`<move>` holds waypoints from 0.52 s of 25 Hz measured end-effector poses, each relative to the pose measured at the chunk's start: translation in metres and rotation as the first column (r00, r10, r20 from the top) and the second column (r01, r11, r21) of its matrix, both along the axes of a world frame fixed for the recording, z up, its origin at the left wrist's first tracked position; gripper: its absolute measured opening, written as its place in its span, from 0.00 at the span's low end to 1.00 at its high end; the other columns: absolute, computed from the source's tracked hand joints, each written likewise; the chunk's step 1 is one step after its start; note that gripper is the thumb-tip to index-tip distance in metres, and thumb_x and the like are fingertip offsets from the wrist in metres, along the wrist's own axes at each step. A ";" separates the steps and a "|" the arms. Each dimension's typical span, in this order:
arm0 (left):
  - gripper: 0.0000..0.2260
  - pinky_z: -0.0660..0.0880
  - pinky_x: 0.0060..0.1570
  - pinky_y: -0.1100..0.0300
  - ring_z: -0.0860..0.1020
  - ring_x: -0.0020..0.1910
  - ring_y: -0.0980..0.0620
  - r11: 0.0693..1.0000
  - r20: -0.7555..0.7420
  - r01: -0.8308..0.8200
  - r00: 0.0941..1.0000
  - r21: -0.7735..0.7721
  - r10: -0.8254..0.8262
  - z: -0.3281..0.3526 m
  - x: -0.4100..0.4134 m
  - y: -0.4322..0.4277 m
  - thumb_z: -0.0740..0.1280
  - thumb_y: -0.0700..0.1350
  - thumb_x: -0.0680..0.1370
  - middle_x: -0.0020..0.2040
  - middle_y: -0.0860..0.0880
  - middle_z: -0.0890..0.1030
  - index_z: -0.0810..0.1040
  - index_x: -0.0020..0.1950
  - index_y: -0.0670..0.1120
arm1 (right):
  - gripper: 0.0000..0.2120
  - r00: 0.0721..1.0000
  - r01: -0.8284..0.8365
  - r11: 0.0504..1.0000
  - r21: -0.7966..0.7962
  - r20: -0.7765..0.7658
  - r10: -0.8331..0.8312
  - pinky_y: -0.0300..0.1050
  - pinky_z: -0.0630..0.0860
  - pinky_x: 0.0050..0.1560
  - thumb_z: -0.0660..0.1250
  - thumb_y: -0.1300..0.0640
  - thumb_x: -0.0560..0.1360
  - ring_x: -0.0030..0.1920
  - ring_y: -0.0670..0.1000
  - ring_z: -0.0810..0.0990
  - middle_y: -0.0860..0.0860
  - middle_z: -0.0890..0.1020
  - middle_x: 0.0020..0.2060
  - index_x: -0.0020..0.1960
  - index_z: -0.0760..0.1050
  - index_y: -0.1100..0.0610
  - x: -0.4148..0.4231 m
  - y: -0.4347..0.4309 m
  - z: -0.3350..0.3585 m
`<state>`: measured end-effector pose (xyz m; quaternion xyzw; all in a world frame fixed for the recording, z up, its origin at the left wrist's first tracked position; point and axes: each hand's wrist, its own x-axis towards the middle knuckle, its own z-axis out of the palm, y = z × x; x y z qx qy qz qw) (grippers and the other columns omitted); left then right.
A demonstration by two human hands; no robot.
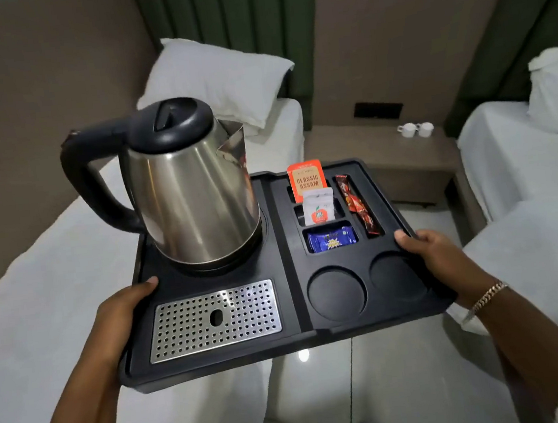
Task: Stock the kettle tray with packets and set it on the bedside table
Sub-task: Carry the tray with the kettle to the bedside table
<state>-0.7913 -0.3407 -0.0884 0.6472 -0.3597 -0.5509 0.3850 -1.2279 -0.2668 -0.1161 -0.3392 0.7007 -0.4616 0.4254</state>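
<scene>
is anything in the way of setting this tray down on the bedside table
Nothing blocks the aisle ahead. Two white cups already stand at the back right of the bedside table; the tray, held by both hands, should fit in front of them.

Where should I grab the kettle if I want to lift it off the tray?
Take the kettle by its black loop handle, coming in from the left side. The handle juts out left with an open gap for fingers, while the spout points right. The steel body is smooth and tapered, a poorer hold.
</scene>
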 end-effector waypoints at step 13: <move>0.20 0.79 0.51 0.40 0.84 0.39 0.33 0.996 -0.030 0.083 0.996 0.012 -0.083 -0.011 -0.222 -0.307 0.75 0.53 0.66 0.42 0.34 0.85 0.84 0.47 0.38 | 0.16 0.995 0.093 0.995 0.024 -0.030 -0.092 0.59 0.80 0.54 0.67 0.48 0.76 0.47 0.59 0.85 0.60 0.87 0.45 0.48 0.83 0.61 -0.209 -0.252 0.004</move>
